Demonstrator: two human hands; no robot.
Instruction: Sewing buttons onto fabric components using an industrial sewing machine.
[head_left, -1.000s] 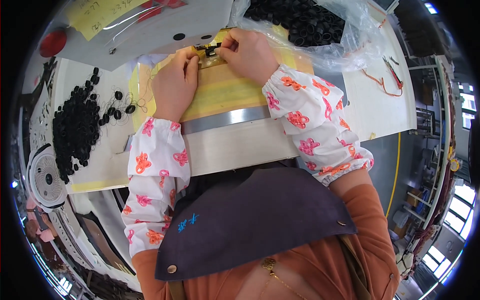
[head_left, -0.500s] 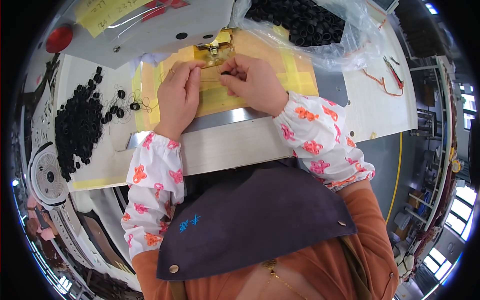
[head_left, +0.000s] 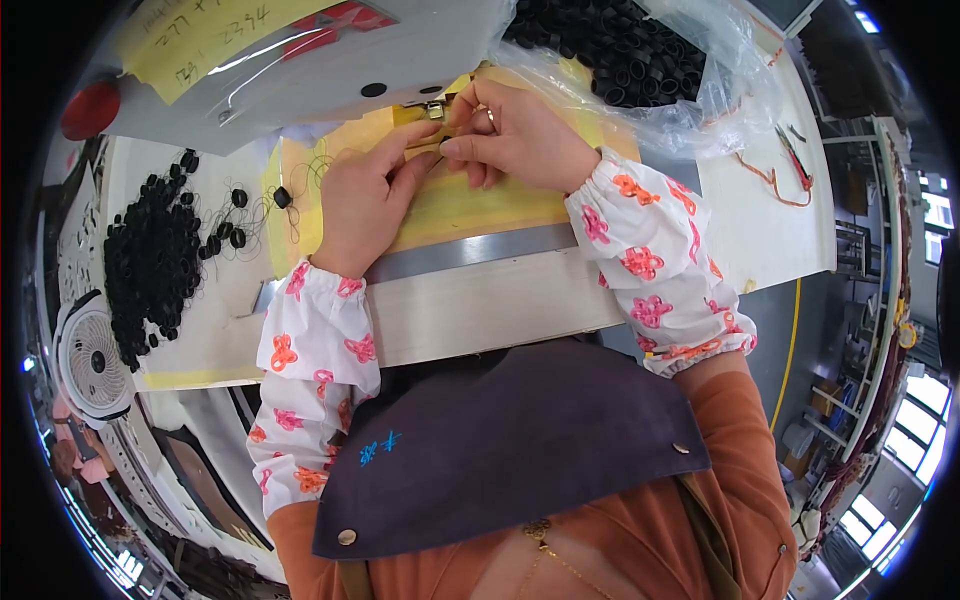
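My right hand (head_left: 515, 135) is closed in a pinch, with a small black loop (head_left: 446, 140) at its thumb and fingertips. The fingers cover most of the loop. My left hand (head_left: 370, 195) meets it from the left, thumb and forefinger bent toward the same spot; what lies between them is too small to make out. Both hands hover over the yellow-taped work plate (head_left: 470, 205), just in front of the metal presser foot (head_left: 435, 111) of a sewing machine (head_left: 290, 95). Fine dark threads (head_left: 318, 170) trail left of my left hand.
Black loops with thread tails lie in a pile (head_left: 150, 265) on the left of the table. A clear plastic bag (head_left: 725, 120) of black rings (head_left: 640, 65) sits at the back right. Red-handled snips (head_left: 797, 165) lie near the right edge. A white fan (head_left: 97, 357) stands at left.
My hands have come together: the left has moved right and the right has turned over the black loop. The view has shifted slightly, with the machine head lower and further left.
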